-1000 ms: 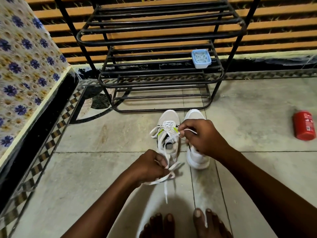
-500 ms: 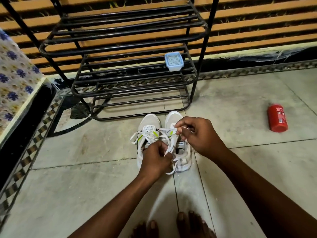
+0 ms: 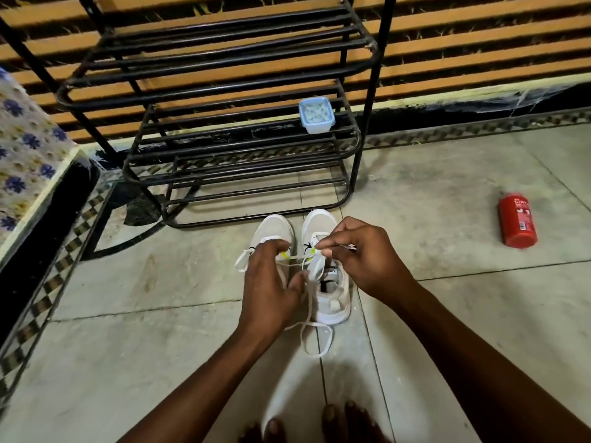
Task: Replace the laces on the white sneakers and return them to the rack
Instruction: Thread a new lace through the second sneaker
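White sneakers (image 3: 332, 310) sit side by side on the tiled floor (image 3: 144, 346) mid-frame, toes pointing at the black metal shoe rack (image 3: 224, 91) just above them, so they're not on it yet. The right hand (image 3: 361, 260) pinches the white lace (image 3: 307, 314) between thumb and fingertips, over the tongue of the sneaker on the right (image 3: 321, 223).

Compared with half a second back, the left hand (image 3: 268, 292) has climbed. It was clenched on the lace down by the heels. Now it's over the sneaker on the left (image 3: 275, 230), fingers curled round the lace, which runs across to the right hand. The slack now loops on the floor below the heels.

Other stuff: a blue-lidded plastic box (image 3: 316, 115) on a middle rack shelf, a red canister (image 3: 517, 223) lying at the right of the frame, a floral cloth (image 3: 25, 148) at the far left, and bare toes (image 3: 345, 420) along the bottom edge.
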Motion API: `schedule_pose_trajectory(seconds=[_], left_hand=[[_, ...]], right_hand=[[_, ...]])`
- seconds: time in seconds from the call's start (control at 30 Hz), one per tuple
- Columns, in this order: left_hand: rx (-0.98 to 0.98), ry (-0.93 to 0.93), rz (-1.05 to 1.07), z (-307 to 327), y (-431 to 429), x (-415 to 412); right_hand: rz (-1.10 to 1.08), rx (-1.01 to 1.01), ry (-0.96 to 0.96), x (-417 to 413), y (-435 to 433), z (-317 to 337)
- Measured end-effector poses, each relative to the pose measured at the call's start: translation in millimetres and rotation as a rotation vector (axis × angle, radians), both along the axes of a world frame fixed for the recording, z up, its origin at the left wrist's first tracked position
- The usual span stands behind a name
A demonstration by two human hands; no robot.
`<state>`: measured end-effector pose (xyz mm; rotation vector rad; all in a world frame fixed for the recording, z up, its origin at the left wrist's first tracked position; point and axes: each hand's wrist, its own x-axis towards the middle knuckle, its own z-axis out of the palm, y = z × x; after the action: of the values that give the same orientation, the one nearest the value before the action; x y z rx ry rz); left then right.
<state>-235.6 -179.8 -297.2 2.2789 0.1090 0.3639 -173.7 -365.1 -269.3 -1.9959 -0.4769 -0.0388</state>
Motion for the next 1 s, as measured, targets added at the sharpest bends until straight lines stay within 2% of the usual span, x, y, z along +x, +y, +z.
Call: schedule_pose_trajectory(seconds=[0.1, 0.2, 0.3, 0.43, 0.47, 0.6, 0.7, 0.83, 1.0], left_hand=[[-0.208, 0.110, -0.116, 10, -5, 6], [-0.361, 0.117, -0.132, 12, -6, 9], [-0.332, 0.147, -0.120, 9, -1, 10], [-0.143, 0.188, -0.066, 0, 6, 18], [-0.191, 0.216, -0.084, 0, 5, 22], [-0.628, 0.289, -0.166, 9, -10, 34], [-0.772, 0.297, -0.124, 7, -17, 40], [-0.646, 0.311, -0.052, -2, -13, 60], [-0.278, 0.253, 0.004, -11, -13, 109]], right_hand=[[0.011, 0.039, -0.020, -1, 4, 8], [-0.006, 0.062, -0.039, 0, 6, 13], [-0.056, 0.037, -0.040, 5, 4, 10], [-0.093, 0.012, -0.038, 12, -1, 2], [-0.089, 0.015, -0.025, 13, -2, -1], [-0.097, 0.033, -0.003, 16, 1, -10], [-0.131, 0.035, -0.007, 17, -1, -16], [-0.252, 0.009, 0.023, 23, -8, -28], [-0.236, -0.159, 0.124, 32, -10, -56]])
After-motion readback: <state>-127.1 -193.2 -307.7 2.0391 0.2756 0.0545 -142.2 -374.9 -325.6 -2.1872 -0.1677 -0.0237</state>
